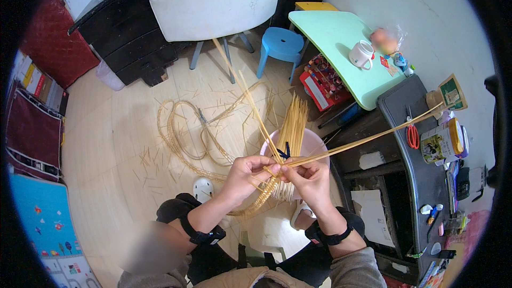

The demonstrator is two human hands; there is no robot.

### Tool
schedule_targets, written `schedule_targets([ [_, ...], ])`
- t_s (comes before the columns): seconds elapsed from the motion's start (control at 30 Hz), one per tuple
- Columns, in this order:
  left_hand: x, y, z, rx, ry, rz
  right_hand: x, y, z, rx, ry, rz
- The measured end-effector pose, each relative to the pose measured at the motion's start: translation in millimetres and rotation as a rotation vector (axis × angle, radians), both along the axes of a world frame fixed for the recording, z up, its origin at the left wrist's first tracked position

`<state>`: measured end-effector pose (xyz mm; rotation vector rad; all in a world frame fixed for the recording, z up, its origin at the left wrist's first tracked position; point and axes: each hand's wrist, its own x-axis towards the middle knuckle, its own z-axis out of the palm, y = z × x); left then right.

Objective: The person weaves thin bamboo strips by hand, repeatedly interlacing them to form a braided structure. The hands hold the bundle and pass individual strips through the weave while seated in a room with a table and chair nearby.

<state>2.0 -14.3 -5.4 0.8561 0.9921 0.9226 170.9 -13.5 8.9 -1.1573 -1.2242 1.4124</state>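
My left hand (252,174) pinches the working end of a braided straw strip (262,199) between thumb and fingers. Close beside it, my right hand (310,178) grips loose straws (356,140) that stretch out to the right. More long straws (256,110) stick up and away from the braid at my fingertips. Below my hands the finished braid curves down to the left; a long coil of it (180,144) lies on the floor. Under my hands, a bundle of straw (294,124) tied with a dark blue band rests across a pink basin (318,140).
Cut straw bits (152,164) are scattered over the tiled floor. A blue stool (282,44), a white chair (216,6) and a green table (328,28) with a mug (361,54) stand ahead. Red-handled scissors (412,136) lie on the dark desk (400,100) at right.
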Motion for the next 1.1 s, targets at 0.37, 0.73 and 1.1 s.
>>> schedule_targets([
  [0.37,-11,-1,-17,-0.240,-0.315,-0.024,-6,-2,-5,0.787,-0.441,0.047],
  [0.73,6,-10,-4,-0.020,-0.301,0.154,-3,0,-1,-0.017,-0.022,0.050],
  [1.1,4,-8,11,-0.078,-0.174,0.059,0,4,14,-0.130,0.129,0.100],
])
